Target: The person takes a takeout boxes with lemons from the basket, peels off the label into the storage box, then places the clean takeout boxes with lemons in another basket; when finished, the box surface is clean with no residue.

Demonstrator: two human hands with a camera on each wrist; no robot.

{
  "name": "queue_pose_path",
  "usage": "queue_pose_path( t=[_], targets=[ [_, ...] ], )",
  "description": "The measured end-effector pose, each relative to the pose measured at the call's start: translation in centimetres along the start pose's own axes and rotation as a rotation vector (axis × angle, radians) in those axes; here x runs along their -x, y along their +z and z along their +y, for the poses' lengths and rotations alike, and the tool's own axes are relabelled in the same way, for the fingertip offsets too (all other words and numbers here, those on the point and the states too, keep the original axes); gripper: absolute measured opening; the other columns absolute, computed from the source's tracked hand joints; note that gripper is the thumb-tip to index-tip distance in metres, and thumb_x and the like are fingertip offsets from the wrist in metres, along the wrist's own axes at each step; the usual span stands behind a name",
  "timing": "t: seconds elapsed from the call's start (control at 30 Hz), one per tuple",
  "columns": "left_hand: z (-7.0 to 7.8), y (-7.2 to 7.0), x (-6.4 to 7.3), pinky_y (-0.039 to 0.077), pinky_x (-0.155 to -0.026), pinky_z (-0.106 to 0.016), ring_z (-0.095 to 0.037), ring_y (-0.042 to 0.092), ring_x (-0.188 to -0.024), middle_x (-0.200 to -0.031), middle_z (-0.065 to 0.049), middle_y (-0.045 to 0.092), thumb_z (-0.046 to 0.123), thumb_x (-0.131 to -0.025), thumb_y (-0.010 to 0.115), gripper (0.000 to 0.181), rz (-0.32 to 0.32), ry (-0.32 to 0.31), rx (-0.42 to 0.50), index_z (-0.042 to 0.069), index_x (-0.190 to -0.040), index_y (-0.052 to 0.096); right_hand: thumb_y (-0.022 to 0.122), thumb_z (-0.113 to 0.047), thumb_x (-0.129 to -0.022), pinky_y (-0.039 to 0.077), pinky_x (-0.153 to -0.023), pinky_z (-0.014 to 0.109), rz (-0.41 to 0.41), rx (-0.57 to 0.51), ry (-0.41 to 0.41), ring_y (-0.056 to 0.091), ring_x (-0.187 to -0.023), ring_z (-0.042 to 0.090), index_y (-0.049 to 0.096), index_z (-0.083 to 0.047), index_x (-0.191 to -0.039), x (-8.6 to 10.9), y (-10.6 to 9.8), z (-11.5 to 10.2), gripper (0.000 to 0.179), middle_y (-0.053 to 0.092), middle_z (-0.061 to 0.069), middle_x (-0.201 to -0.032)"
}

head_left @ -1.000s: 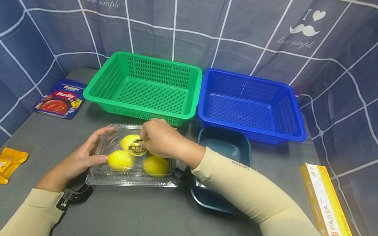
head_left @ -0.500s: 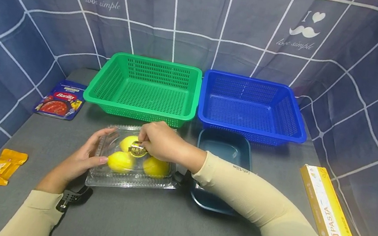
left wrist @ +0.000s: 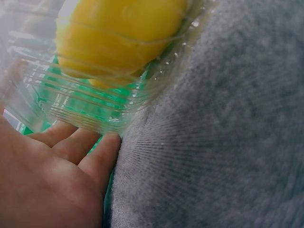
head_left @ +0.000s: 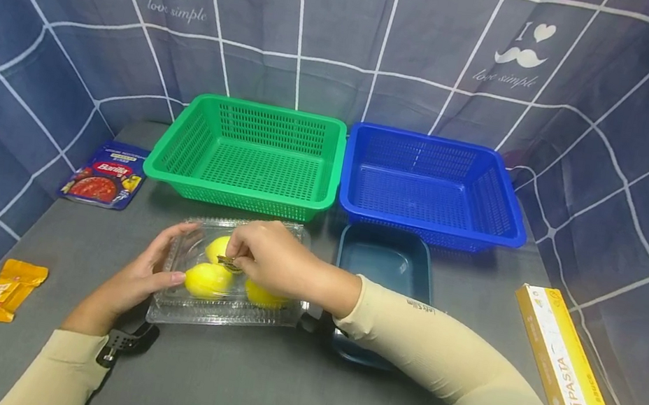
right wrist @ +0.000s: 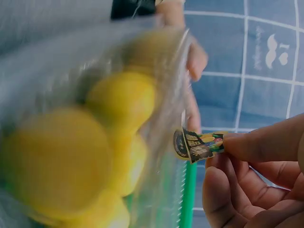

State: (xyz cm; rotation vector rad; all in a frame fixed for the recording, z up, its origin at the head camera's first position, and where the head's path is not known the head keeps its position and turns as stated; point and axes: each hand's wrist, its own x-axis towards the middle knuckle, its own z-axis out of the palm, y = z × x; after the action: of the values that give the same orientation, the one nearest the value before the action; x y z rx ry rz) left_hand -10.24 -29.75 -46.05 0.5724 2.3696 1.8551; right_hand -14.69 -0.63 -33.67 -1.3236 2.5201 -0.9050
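A clear plastic clamshell box [head_left: 205,311] of lemons [head_left: 209,280] lies on the grey table, its lid down. My left hand [head_left: 144,270] grips its left side, thumb at the lid's near left and fingers along the far left edge. In the left wrist view, fingertips [left wrist: 111,140] touch the ribbed plastic wall below a lemon [left wrist: 121,35]. Over the lid, my right hand [head_left: 274,258] pinches a black and gold sticker [right wrist: 197,145] between thumb and forefinger. The sticker is bent up, its far part right at the lid surface. Its other fingers are curled underneath.
Behind the box stand a green basket [head_left: 236,197] and a blue basket [head_left: 431,228]. A dark teal tray [head_left: 388,259] sits under the right forearm. A sauce pouch [head_left: 104,175] and an orange packet [head_left: 7,291] lie left, a pasta box [head_left: 578,391] right.
My right hand has drawn slightly towards me and to the left, and the sticker, earlier mostly flat on the lid, is now bent up from it. The left hand keeps its place.
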Motion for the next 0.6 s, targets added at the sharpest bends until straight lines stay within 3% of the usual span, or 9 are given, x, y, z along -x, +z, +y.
queue_pose_path(
  t=[0.33,0.6],
  targets=[
    [0.2,0.1,0.1,0.004,-0.112,-0.079,-0.022,0.018,-0.154,-0.170,-0.007,0.022,-0.001,-0.093,0.062,0.082,-0.008,-0.002,0.007,0.015,-0.165,0.026,0.077,0.005,-0.091,0.050,-0.084,0.020,0.101,-0.037,-0.102,0.066,-0.087,0.010,0.074,-0.007,-0.098,2.7,-0.9,-0.5,0.014,0.073,0.000,-0.095],
    [0.1,0.1,0.1,0.005,-0.111,-0.080,-0.019,0.023,-0.153,-0.170,-0.009,0.024,-0.002,-0.093,0.061,0.081,-0.004,0.009,-0.003,0.014,-0.165,0.027,0.078,0.005,-0.091,0.055,-0.078,0.020,0.172,-0.110,-0.040,0.067,-0.083,0.008,0.073,-0.006,-0.098,4.3,-2.2,0.6,0.014,0.074,0.001,-0.095]
  ],
)
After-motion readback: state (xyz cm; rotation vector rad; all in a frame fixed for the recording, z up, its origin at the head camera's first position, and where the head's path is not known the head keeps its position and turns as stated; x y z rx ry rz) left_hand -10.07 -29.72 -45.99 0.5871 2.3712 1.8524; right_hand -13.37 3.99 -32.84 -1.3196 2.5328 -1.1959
